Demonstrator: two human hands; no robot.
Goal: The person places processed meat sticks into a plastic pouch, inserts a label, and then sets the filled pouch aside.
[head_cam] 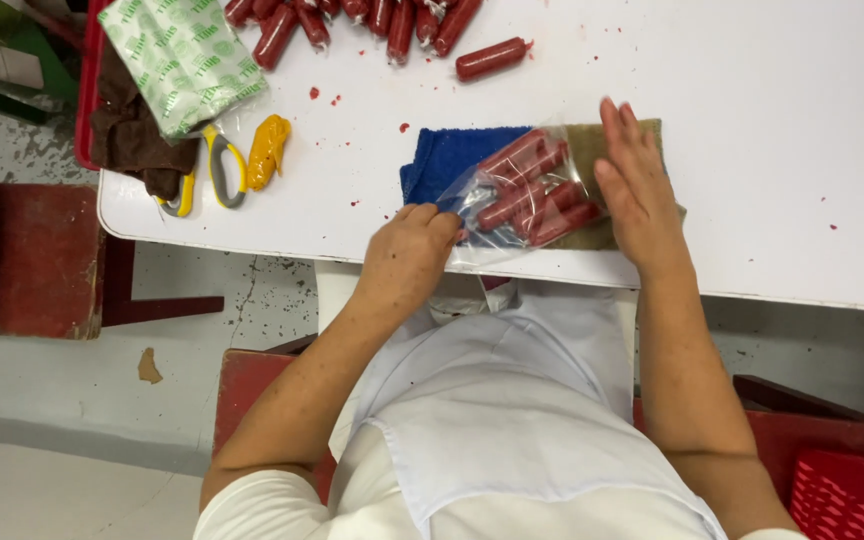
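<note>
A clear plastic bag (527,195) with several red sausages inside lies on a blue cloth (442,155) and a brown cloth (652,135) near the front edge of the white table (752,150). My left hand (410,248) pinches the bag's left edge with closed fingers. My right hand (637,185) lies flat, palm down, against the bag's right side, on the brown cloth. A row of loose red sausages (352,20) lies at the table's far edge. One single sausage (492,58) lies apart from them.
At the left of the table lie scissors (220,170) with yellow and grey handles, an orange-yellow lump (267,150), a green-and-white patterned packet (187,60) and a dark brown cloth (132,140) on a red tray (87,90). A red basket (847,495) stands at bottom right.
</note>
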